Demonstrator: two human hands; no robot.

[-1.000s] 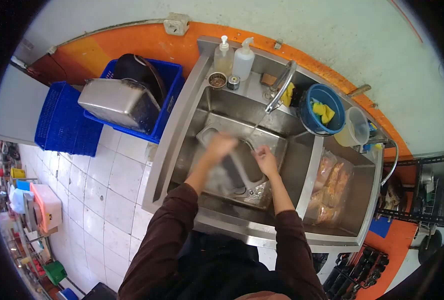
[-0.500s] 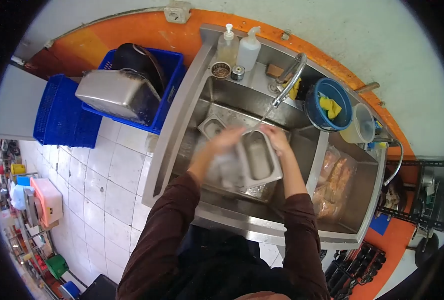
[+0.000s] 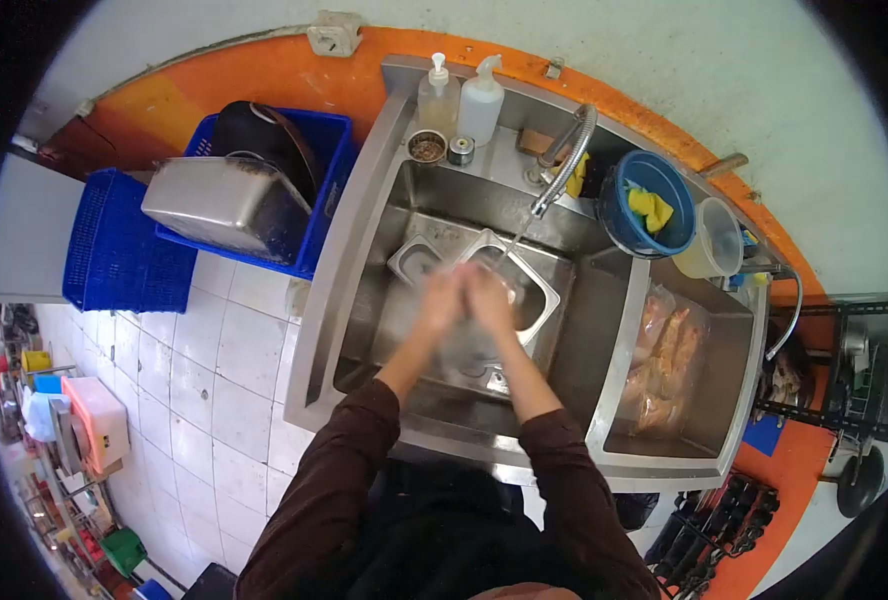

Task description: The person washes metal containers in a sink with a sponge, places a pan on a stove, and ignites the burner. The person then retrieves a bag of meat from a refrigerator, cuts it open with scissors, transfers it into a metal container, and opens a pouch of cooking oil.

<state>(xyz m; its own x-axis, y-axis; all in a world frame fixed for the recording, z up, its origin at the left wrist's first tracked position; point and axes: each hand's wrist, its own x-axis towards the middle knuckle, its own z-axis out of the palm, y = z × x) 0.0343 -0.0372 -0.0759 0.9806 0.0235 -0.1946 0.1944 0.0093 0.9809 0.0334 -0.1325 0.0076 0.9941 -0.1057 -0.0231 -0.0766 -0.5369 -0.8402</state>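
Both of my hands are close together over the left sink basin [image 3: 589,300], smeared by motion. My left hand [image 3: 442,300] sits just left of my right hand [image 3: 486,298], and they seem to touch. Whether they hold anything I cannot make out. Just beyond and right of them, a rectangular steel food pan [image 3: 539,295] lies in the basin, partly covered by my right hand. Water runs from the spring-hose faucet [image 3: 567,175] into this pan. To the left of my hands is a smaller steel pan [image 3: 416,260]. A blurred pale patch shows below my hands.
The right basin holds bagged orange-pink food [image 3: 664,360]. A blue bucket [image 3: 649,205] with a yellow cloth and a clear plastic tub [image 3: 714,235] stand behind. Two pump bottles [image 3: 480,105] line the back ledge. Left is a blue crate [image 3: 329,200] with a large steel pan [image 3: 214,205].
My right hand has let go of the food pan's far rim and moved left beside my left hand. The pan now lies deeper in the basin under the water stream.
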